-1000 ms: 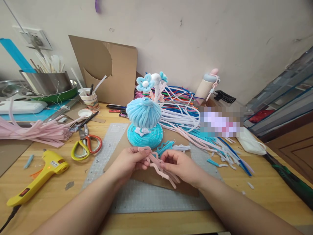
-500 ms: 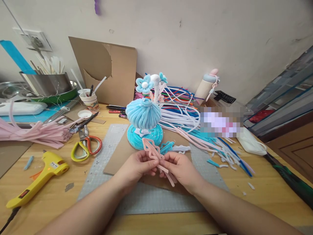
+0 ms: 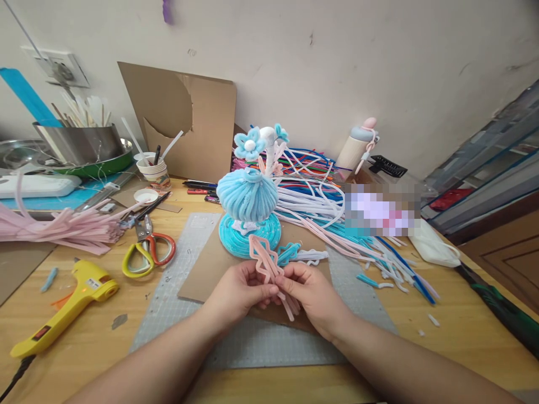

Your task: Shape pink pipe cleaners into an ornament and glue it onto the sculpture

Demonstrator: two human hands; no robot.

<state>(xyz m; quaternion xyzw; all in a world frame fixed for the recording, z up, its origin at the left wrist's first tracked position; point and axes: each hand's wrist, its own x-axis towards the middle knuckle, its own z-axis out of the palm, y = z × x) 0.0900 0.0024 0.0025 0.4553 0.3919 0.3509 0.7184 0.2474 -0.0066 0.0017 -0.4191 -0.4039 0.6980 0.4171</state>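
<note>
Between my two hands is a small bundle of pink pipe cleaners (image 3: 266,259), bent in zigzags at the top with straight ends hanging below. My left hand (image 3: 244,292) pinches it from the left, thumb across the front. From the other side my right hand (image 3: 304,289) grips it with thumb and fingers closed. Just beyond stands a blue pipe-cleaner lamp-like piece (image 3: 247,195) on a round coiled blue base (image 3: 227,238), topped by a blue flower (image 3: 249,144). Blue and white zigzag pipe cleaners (image 3: 289,253) lie behind my right hand.
A yellow glue gun (image 3: 80,303) and scissors (image 3: 147,249) lie at left, beside a pink pipe-cleaner bunch (image 3: 63,227). Cardboard (image 3: 202,280) rests on a grey cutting mat (image 3: 168,320). Loose pipe cleaners (image 3: 315,202) spread behind; a bottle (image 3: 356,147) stands at the wall.
The pink bundle has turned slightly more upright between my hands, and its lower ends have swung a little left. My left fingers have shifted slightly; the other things stay put.
</note>
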